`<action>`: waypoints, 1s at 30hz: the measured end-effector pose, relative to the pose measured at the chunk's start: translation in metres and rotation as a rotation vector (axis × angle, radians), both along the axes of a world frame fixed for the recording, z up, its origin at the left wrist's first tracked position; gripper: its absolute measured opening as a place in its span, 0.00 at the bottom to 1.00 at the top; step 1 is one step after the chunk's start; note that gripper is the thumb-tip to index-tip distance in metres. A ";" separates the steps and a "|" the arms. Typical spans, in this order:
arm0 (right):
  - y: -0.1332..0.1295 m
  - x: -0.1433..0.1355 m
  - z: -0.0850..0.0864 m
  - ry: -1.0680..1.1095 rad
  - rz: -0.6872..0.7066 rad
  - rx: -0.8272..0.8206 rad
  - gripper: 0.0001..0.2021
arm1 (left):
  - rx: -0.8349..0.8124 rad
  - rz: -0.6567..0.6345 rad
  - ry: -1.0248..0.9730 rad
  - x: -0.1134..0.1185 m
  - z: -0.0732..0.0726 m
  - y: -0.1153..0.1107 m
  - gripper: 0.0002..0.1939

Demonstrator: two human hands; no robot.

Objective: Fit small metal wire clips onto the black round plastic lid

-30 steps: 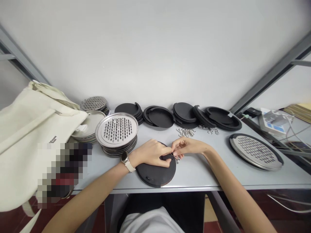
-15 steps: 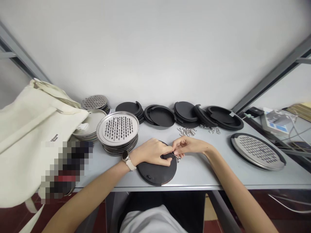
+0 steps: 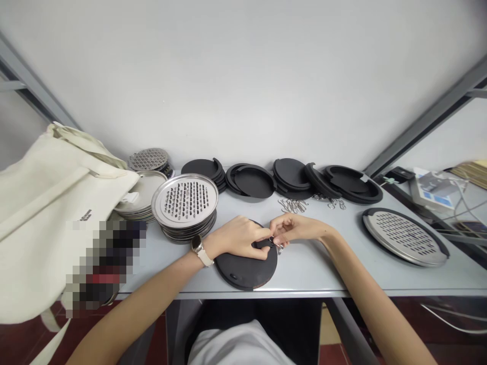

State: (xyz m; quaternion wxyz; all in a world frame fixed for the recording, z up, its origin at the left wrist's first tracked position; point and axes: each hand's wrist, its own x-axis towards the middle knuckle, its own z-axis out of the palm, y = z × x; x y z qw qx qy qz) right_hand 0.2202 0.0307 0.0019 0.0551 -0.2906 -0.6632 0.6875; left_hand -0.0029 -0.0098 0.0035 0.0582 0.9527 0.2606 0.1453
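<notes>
A black round disc (image 3: 243, 274) lies flat on the grey table close to its front edge. My left hand (image 3: 239, 237) rests on the disc, its thumb and index finger closed on the upper right part near the rim. With the fingertips of my right hand (image 3: 294, 228), I pinch a small metal wire clip (image 3: 280, 249) at that same rim. Part of the clip hangs below my fingers. Whether it is hooked into the disc is hidden by the fingertips.
Perforated metal grater plates (image 3: 185, 200) are stacked at left, beside a cream bag (image 3: 57, 213). Black round parts (image 3: 291, 174) line the wall, with loose wire hooks (image 3: 292, 206) before them. A grater plate in a black rim (image 3: 405, 236) lies at right.
Both hands stay in nearly the same place on the disc. The wire clip and right fingertips have shifted only very slightly; the view has moved a little.
</notes>
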 end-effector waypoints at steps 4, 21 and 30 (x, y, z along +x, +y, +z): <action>0.000 0.000 0.000 -0.002 0.007 0.004 0.12 | -0.001 0.002 0.000 0.000 0.000 0.000 0.12; -0.001 0.000 0.000 0.010 0.028 0.043 0.14 | -0.017 0.003 0.005 0.000 -0.001 0.001 0.12; -0.001 0.001 -0.001 0.043 0.053 0.037 0.14 | -0.028 0.003 -0.003 0.001 -0.001 0.001 0.12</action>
